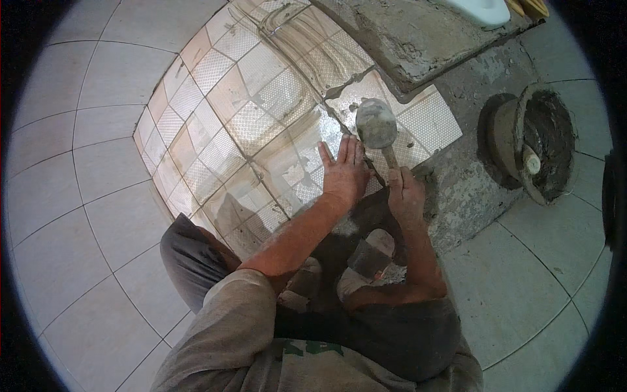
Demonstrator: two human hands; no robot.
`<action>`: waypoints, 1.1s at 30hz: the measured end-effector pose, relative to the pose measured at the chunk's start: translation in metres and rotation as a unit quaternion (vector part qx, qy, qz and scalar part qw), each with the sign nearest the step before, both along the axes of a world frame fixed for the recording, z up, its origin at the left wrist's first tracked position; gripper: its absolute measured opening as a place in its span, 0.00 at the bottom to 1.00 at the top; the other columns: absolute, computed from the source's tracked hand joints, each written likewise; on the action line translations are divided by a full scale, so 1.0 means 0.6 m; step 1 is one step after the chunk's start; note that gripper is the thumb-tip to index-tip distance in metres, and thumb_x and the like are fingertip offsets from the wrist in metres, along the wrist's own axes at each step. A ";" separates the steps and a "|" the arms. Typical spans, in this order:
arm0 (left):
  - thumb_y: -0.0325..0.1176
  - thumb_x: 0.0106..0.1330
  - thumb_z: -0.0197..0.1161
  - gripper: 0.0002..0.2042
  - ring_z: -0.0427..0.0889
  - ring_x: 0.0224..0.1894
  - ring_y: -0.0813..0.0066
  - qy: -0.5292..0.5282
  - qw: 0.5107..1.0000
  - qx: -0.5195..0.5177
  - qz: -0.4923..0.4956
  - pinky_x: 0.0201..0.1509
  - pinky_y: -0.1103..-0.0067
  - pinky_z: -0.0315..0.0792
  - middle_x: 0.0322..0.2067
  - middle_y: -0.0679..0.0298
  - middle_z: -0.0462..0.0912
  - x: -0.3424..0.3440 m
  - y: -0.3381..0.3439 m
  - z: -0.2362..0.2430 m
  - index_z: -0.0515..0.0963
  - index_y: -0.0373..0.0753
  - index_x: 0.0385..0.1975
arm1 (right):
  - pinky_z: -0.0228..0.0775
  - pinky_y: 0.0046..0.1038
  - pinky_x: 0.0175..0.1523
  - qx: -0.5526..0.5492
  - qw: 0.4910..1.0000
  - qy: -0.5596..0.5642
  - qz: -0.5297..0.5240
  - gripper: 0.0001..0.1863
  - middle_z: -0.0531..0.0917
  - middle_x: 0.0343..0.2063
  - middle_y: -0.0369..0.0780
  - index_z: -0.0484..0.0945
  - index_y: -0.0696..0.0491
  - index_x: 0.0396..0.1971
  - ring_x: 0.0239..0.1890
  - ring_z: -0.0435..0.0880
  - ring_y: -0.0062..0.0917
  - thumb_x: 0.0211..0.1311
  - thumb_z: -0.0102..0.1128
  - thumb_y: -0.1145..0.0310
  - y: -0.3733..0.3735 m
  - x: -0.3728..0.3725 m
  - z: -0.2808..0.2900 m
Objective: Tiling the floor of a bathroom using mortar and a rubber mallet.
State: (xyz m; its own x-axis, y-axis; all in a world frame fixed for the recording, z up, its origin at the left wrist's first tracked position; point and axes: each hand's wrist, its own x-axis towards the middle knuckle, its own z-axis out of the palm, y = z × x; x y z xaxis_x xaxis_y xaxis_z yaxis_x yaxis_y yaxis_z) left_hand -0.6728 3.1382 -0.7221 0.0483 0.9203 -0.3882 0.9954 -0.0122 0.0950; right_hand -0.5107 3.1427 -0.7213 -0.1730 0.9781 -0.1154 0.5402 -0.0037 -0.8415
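The trowel (377, 124), its rounded blade caked in grey mortar, is lying blade-down on the patterned floor tiles (222, 130) near the right edge of the tiled patch, just below the rough concrete slab (405, 39). The right hand (405, 193) is closing around the trowel's handle, fingers wrapped tight about it, with the forearm running back toward the lower edge. The left hand (344, 171) is pressing flat on the tiles just beside the blade, fingers held straight and close together, palm down, close to the trowel but whether it is touching cannot be told. The tiles under both hands are smeared with wet grey film, and a broken grout line is running between them toward the slab. To the right of the tiled patch, a strip of bare mortar bed (457, 189) is showing along its edge, meeting the plain pale floor tiles (522, 281). A round bucket (535, 147), dark with mortar inside, is standing on that bare strip well apart from the hands, with a pale tool handle (530, 160) resting inside it. The person is crouching, grey trousers (196, 261) and a dusty grey shirt (228, 340) filling the lower middle, with sandalled feet (372, 255) planted on the mortar below the hands. Large plain tiles are covering the left side of the floor.
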 end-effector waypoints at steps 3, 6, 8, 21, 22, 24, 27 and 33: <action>0.49 0.63 0.54 0.33 0.45 0.71 0.61 -0.003 1.000 0.012 -0.004 0.65 0.38 0.30 0.66 0.55 0.55 0.005 0.001 -0.001 0.59 0.36 0.63 | 0.66 0.42 0.23 0.014 0.993 -0.114 0.017 0.23 0.72 0.13 0.48 0.70 0.57 0.25 0.17 0.74 0.49 0.67 0.47 0.50 0.000 0.002 -0.042; 0.49 0.63 0.54 0.33 0.45 0.71 0.61 -0.013 1.000 0.011 0.003 0.64 0.38 0.30 0.66 0.56 0.56 0.005 0.002 -0.001 0.59 0.36 0.63 | 0.68 0.42 0.24 0.001 0.997 -0.077 0.005 0.23 0.72 0.13 0.47 0.71 0.58 0.26 0.18 0.75 0.48 0.67 0.47 0.50 0.003 0.000 -0.033; 0.49 0.62 0.55 0.33 0.45 0.71 0.61 -0.025 0.999 0.023 0.005 0.64 0.37 0.30 0.66 0.56 0.56 -0.002 -0.004 -0.003 0.59 0.36 0.63 | 0.68 0.41 0.25 0.011 0.999 -0.052 0.004 0.23 0.72 0.13 0.46 0.71 0.58 0.26 0.18 0.75 0.48 0.67 0.46 0.51 -0.001 -0.005 -0.018; 0.47 0.63 0.56 0.27 0.49 0.70 0.61 -0.065 0.996 0.061 0.012 0.66 0.40 0.32 0.63 0.57 0.61 -0.021 0.013 -0.001 0.65 0.41 0.60 | 0.62 0.32 0.28 -0.109 0.977 0.055 -0.178 0.26 0.68 0.16 0.40 0.72 0.59 0.26 0.21 0.67 0.26 0.69 0.42 0.48 -0.073 0.044 -0.012; 0.45 0.64 0.54 0.24 0.51 0.70 0.60 -0.058 0.996 0.069 0.014 0.66 0.41 0.33 0.62 0.58 0.63 -0.025 0.018 0.013 0.67 0.42 0.59 | 0.62 0.32 0.28 -0.112 0.975 0.050 -0.183 0.26 0.68 0.16 0.40 0.72 0.59 0.26 0.21 0.67 0.26 0.69 0.42 0.48 -0.076 0.051 -0.011; 0.45 0.65 0.53 0.24 0.51 0.70 0.60 -0.071 0.993 0.090 0.024 0.66 0.41 0.34 0.62 0.58 0.63 -0.039 0.023 0.021 0.67 0.42 0.59 | 0.62 0.31 0.30 -0.167 0.960 0.079 -0.209 0.27 0.69 0.17 0.40 0.72 0.59 0.26 0.22 0.67 0.26 0.69 0.41 0.47 -0.075 0.060 -0.012; 0.44 0.66 0.51 0.22 0.52 0.69 0.59 -0.068 0.990 0.118 0.034 0.66 0.41 0.36 0.62 0.59 0.64 -0.056 0.027 0.024 0.67 0.42 0.58 | 0.61 0.30 0.29 -0.199 0.949 0.104 -0.221 0.28 0.68 0.17 0.38 0.72 0.58 0.25 0.21 0.66 0.24 0.69 0.40 0.47 -0.075 0.061 -0.001; 0.41 0.64 0.51 0.21 0.52 0.69 0.59 -0.085 0.991 0.102 0.008 0.66 0.42 0.35 0.63 0.59 0.63 -0.052 0.016 0.019 0.68 0.41 0.56 | 0.61 0.29 0.28 -0.217 0.942 0.140 -0.213 0.27 0.68 0.16 0.35 0.72 0.56 0.24 0.21 0.66 0.21 0.69 0.40 0.47 -0.081 0.054 -0.012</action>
State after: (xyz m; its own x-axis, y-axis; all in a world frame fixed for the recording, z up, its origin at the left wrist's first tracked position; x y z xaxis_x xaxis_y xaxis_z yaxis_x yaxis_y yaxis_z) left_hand -0.7038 3.1477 -0.7109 0.0821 0.9798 -0.1821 0.9653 -0.0328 0.2591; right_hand -0.4782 3.0941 -0.7284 0.1410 0.8373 -0.5282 0.1689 -0.5460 -0.8206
